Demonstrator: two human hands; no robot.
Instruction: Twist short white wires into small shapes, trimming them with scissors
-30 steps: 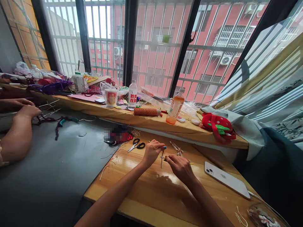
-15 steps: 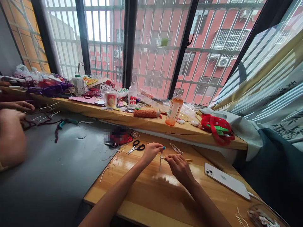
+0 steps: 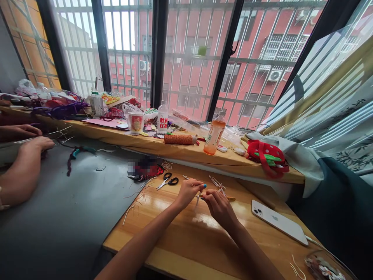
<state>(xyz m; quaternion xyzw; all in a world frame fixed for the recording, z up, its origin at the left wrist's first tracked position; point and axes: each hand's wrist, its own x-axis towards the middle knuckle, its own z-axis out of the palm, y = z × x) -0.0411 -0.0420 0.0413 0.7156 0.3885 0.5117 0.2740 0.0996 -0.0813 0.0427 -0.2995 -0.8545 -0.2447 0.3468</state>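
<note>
Above the wooden table (image 3: pixel 175 241), my left hand (image 3: pixel 190 191) pinches a small piece of pale yarn (image 3: pixel 197 202), whose tail hangs below the fingertips. My right hand (image 3: pixel 219 206) is closed around a thin crochet hook (image 3: pixel 231 199); its golden handle sticks out on the right side, while the tip is hidden by fingers and yarn. Both sets of fingertips almost meet. Black-handled scissors (image 3: pixel 167 181) lie to the left of my left hand. Behind my right hand is a small bundle of pale cords (image 3: pixel 218 184).
A white phone (image 3: pixel 278 221) with a cable lies at the right. On the ledge stand an orange drink bottle (image 3: pixel 215 134), a spool of orange-brown cord (image 3: pixel 180 139) and a clear bottle (image 3: pixel 162 120). At far left, another person's hands (image 3: pixel 36 146) work over the grey surface (image 3: pixel 72 210).
My left hand has shifted slightly right and down, closing the gap to my right hand. The other person's near hand has moved right.
</note>
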